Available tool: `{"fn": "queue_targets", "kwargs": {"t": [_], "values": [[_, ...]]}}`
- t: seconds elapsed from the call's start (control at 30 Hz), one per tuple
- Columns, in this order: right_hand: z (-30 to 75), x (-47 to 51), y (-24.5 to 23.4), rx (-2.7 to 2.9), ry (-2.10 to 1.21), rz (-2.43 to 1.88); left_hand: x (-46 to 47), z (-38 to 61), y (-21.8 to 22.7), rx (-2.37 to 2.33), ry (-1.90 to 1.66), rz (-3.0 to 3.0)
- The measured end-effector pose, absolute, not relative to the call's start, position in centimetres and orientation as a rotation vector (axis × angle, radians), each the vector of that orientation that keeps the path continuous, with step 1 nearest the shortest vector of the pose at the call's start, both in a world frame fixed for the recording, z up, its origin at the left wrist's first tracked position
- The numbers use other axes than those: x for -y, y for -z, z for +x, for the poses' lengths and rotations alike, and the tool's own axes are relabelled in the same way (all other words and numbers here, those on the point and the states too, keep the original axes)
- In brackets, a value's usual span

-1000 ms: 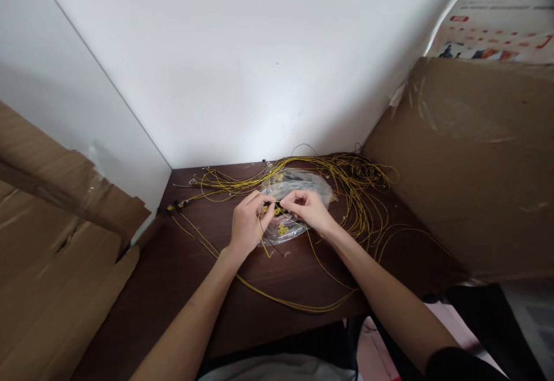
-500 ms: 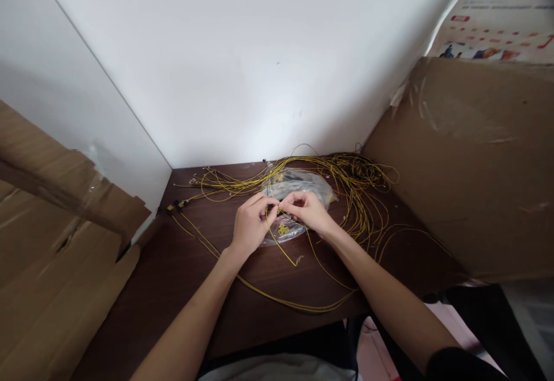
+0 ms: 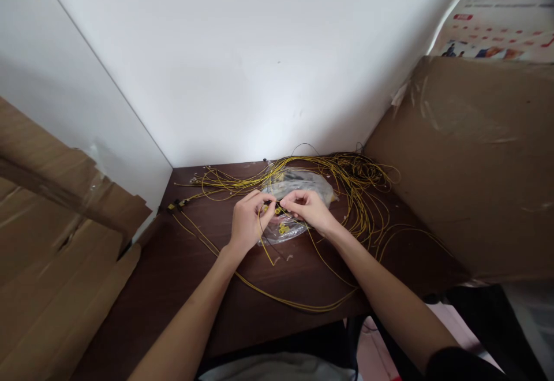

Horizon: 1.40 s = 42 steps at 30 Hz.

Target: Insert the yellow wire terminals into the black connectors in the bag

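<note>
Yellow wire [image 3: 267,251] farther left, both hands [image 3: 250,217] tight on it, fingertip contact indistinct

White panel [image 3: 268,63], torn cardboard [image 3: 52,265] at left, taped cardboard [image 3: 467,173] at right, printed sheet [image 3: 502,20]

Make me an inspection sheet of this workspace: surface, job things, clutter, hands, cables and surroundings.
Surface: dark brown table.
Job's things: yellow wire hanging below the left hand; plastic bag behind and below the hands; yellow pieces, in or on it unclear.
Clutter: tangled wire heap at back right.
Hands: left pinches the yellow wire; right hand has fingertips close by, its grip too small to confirm.
Cables: yellow cables curve across the front; dark connectors at left.
Surroundings: white panel behind, cardboard both sides.
</note>
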State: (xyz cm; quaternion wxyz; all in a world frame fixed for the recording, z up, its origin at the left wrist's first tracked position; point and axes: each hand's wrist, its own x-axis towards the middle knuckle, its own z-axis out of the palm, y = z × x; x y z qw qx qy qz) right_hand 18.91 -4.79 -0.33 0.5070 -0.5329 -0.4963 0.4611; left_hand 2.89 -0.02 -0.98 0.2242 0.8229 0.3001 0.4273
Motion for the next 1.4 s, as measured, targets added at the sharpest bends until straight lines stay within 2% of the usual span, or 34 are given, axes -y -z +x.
{"fn": "queue_targets", "kwargs": {"t": [1.1,1.4], "values": [[18.59,4.92,0.14,1.242,-1.090,-1.291,0.36,3.05,1.33,-0.790,-1.093,2.298],[19.02,4.88,-0.05,1.156,-1.073,-1.334,-0.01,2.87,0.82,-0.886,-1.225,2.267]]}}
